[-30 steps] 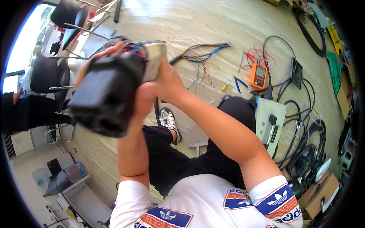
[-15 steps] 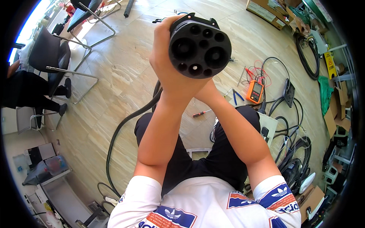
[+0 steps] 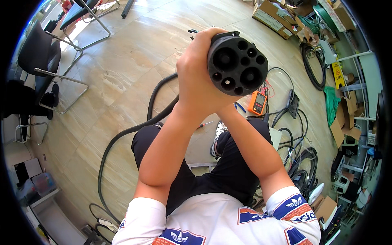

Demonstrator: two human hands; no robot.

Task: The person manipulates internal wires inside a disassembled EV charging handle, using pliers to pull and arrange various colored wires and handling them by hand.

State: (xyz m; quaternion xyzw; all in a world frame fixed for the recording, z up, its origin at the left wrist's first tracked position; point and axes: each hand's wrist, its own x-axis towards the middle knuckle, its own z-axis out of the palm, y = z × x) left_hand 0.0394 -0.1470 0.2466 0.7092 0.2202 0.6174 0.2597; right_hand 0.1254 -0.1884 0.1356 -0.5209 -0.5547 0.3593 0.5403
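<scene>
A black electric-vehicle charging plug point(image 3: 245, 61) is held up in front of me, its round face with several holes turned toward me. My left hand point(image 3: 198, 69) is wrapped around the plug's left and lower side. My right hand point(image 3: 226, 107) lies behind and below the left one; its fingers are hidden. A thick black cable point(image 3: 126, 132) emerges from behind my left forearm and curves down to the lower left across the floor.
On the floor ahead lie a screwdriver point(image 3: 205, 124), blue-handled pliers point(image 3: 240, 107) and an orange meter point(image 3: 257, 103). A black-screened device point(image 3: 292, 104) and coiled cables point(image 3: 306, 163) are at right. Chairs point(image 3: 36, 57) and a person's legs point(image 3: 28, 98) are at left, cardboard boxes point(image 3: 275, 18) far right.
The plug and both hands have shifted right and slightly down, and its face has turned clockwise. My view has moved too, so the floor items appear farther left. The grip looks the same.
</scene>
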